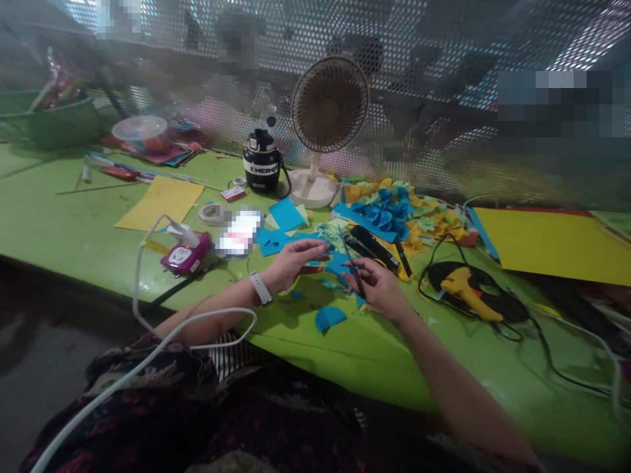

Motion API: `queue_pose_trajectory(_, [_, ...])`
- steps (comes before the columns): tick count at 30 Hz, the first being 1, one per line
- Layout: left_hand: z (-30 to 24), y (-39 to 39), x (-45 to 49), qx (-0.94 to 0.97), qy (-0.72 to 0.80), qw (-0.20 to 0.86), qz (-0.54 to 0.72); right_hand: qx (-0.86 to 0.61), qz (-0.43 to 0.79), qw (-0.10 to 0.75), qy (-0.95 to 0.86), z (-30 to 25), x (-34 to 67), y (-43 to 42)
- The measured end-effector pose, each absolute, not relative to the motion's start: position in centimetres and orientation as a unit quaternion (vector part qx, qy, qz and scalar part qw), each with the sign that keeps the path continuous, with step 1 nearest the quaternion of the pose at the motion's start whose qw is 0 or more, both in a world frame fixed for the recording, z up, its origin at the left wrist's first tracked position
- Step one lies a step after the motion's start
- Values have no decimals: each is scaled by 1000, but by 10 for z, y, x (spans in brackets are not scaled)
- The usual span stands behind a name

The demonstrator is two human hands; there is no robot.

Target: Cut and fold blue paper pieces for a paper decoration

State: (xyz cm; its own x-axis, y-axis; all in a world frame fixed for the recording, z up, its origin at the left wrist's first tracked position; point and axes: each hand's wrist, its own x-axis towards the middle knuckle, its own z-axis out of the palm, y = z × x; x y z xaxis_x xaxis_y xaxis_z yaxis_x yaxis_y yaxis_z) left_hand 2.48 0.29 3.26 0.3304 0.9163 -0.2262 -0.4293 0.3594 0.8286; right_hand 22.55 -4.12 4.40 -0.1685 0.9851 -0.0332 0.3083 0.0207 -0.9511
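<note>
My left hand [296, 261] hovers over the green table [73, 223] with its fingers stretched toward a piece of blue paper [336, 263]; whether it grips the paper is blurred. A white band sits on that wrist. My right hand [377, 284] is closed on a pair of dark scissors [352, 266], blades pointing up and away toward the blue paper. A cut blue half-round scrap [329, 318] lies just in front of both hands. Several blue scraps [279, 230] lie behind them.
A small fan [328, 118] and a black jug [261, 164] stand at the back. Folded blue and yellow paper pieces [394, 210] are heaped right of the fan. A yellow glue gun [466, 289], yellow sheets [552, 243], tape roll [211, 213] and a pink socket [185, 257] with white cable lie around.
</note>
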Motion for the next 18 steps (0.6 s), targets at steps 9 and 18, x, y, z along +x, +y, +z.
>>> queue_pose_trajectory(9, [30, -1, 27, 356, 344, 750, 439, -533, 493, 312, -613, 44, 225, -46])
queue_pose_trajectory(18, [34, -2, 27, 382, 335, 755, 415, -539, 503, 292, -610, 45, 224, -48])
